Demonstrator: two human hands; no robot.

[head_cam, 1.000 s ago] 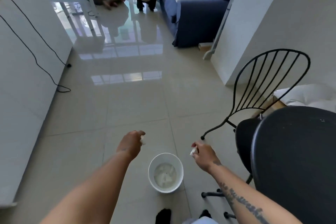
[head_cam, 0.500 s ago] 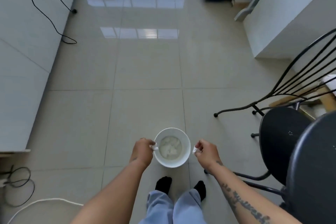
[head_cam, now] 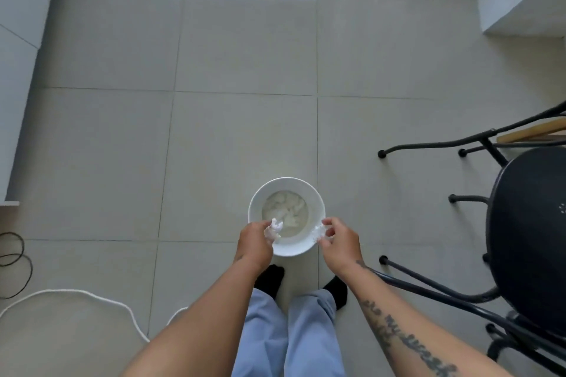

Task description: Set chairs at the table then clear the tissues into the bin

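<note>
Left hand [head_cam: 254, 242] pinched a crumpled tissue [head_cam: 274, 228] over the white bin [head_cam: 286, 216], right hand [head_cam: 338, 242] pinched another tissue [head_cam: 318, 233] at the rim, wads already inside

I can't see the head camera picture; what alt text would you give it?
Seen from above, a person's left hand and right hand each hold a crumpled white tissue over a round white bin on a pale tiled floor, with more tissues already inside. Black metal chairs stand to the right, and the person's socked feet show below the bin.
</note>
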